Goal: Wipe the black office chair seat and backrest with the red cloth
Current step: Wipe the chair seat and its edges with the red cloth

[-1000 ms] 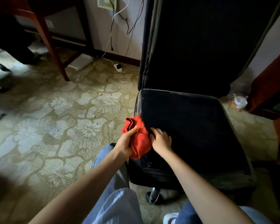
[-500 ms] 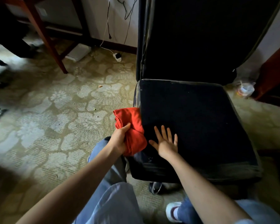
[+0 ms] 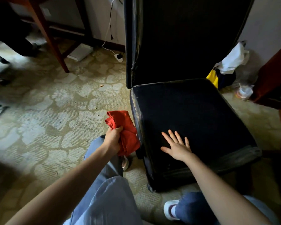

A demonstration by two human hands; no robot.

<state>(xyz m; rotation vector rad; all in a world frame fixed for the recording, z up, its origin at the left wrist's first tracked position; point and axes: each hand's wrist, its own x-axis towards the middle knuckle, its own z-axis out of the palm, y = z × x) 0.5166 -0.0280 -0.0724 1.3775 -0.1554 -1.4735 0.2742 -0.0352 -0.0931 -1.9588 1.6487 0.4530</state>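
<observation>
Clutching the bunched red cloth [image 3: 126, 127] in the left grip [image 3: 113, 140], fingers curled round it, just beside the seat's left edge, over the carpet [image 3: 47, 111]. Right of that grip, laying the right grip [image 3: 177, 147] flat, fingers spread straight, on the black seat [image 3: 198, 114], front-left part. Beyond both grips, upright backrest [image 3: 185, 39], apart from either.

A flower-patterned carpet [image 3: 47, 111] lies under the left grip [image 3: 113, 140]. Well ahead of it are a wooden leg [image 3: 50, 39], a white cable [image 3: 108, 30] and a plug [image 3: 118, 56]. Far ahead-right of the right grip [image 3: 177, 148] sit a white bag [image 3: 234, 60] and a plastic cup [image 3: 244, 92].
</observation>
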